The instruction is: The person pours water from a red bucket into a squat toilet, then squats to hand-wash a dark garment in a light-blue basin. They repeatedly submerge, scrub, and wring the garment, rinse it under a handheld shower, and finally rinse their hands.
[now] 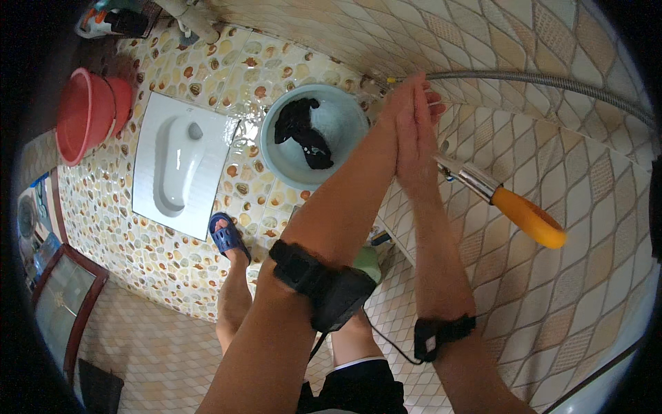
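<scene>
My left hand (402,102) and my right hand (415,148) are pressed together near the tiled wall, palms facing, fingers mostly stretched out. Some fingertips overlap at the far end, so their exact bend is partly hidden. I see nothing held between them. Below and to their left stands a round light-blue basin (269,148) with water in it. A wet black cloth (296,124) lies bunched in the basin. Close by on the right, a chrome fitting with an orange handle (527,217) sticks out from the wall.
A flexible metal hose (531,79) runs along the wall beyond my hands. Left of the basin is a white squat toilet (146,179) set into the pebble-patterned floor. Red buckets (79,117) stand farther left. My foot wears a blue sandal (227,239). Black straps circle my forearms.
</scene>
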The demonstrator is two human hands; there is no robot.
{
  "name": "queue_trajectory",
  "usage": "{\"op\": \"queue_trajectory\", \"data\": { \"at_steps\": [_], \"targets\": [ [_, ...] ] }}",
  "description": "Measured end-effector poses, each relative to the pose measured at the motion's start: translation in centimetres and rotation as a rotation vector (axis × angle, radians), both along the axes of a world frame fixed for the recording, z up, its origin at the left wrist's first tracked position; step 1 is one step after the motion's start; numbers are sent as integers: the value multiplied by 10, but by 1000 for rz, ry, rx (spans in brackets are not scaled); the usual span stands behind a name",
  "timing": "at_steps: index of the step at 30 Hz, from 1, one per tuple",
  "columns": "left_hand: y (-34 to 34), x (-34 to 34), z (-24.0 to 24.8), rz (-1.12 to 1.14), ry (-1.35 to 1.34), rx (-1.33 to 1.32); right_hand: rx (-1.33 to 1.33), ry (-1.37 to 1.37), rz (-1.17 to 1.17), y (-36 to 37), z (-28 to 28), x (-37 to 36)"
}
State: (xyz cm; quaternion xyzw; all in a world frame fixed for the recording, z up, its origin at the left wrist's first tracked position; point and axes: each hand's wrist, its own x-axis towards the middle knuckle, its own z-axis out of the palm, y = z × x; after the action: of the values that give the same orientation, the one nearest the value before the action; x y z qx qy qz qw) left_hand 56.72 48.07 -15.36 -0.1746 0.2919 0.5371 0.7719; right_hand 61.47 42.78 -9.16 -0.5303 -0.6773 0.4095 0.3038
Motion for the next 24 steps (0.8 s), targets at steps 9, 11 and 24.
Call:
{"op": "queue_trajectory", "data": {
  "at_steps": [9,11,24],
  "targets": [
    [30,32,-34,-469,1003,326,231,-180,519,-31,36,4],
    [25,36,-36,-728,1983,674,40,-132,726,-19,40,-3],
    [14,28,-14,-739,1965,679,46,-141,493,-10,46,-16]
  ]
}}
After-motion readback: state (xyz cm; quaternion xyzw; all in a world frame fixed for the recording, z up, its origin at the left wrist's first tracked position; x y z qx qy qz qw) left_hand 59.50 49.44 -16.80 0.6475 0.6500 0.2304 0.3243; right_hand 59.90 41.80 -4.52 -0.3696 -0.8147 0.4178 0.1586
